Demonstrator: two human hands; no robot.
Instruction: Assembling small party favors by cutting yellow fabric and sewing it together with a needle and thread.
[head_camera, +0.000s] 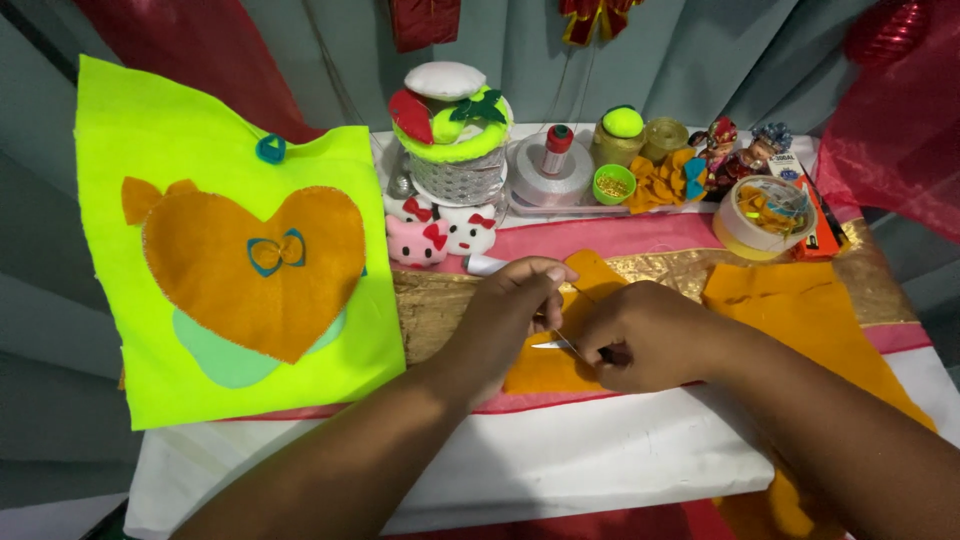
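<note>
Cutting seems to be the step in hand: the right hand (640, 340) is closed around the dark handles of a pair of small steel scissors (560, 345), whose blades point toward nine o'clock into the small orange felt piece (560, 365). The left hand (515, 300) pinches that felt's upper edge, its fingers (550, 275) curled shut on the cloth just beside the blades. The felt lies at the centre of the worktop (560, 460), on a gold fabric band (440, 300).

Judging from this, the main risk is the blade tips nipping the left fingertips, since they hold so close to the cut. If the pinch loosens, the soft felt may also slip or bunch, and the cut line could wander.

At three o'clock a larger orange felt sheet (800, 320) drapes over the worktop's edge and could slide off if tugged. At one o'clock a small green round pot (613, 184) holds what look like tiny gold beads; a knock would scatter them. Beyond it stand a lidded jar (620, 135), contents unclear, and a wide roll of tape (765, 215) with small coloured bits inside its ring. At nine o'clock lies a neon-yellow felt panel with an orange heart (240, 265).
</note>
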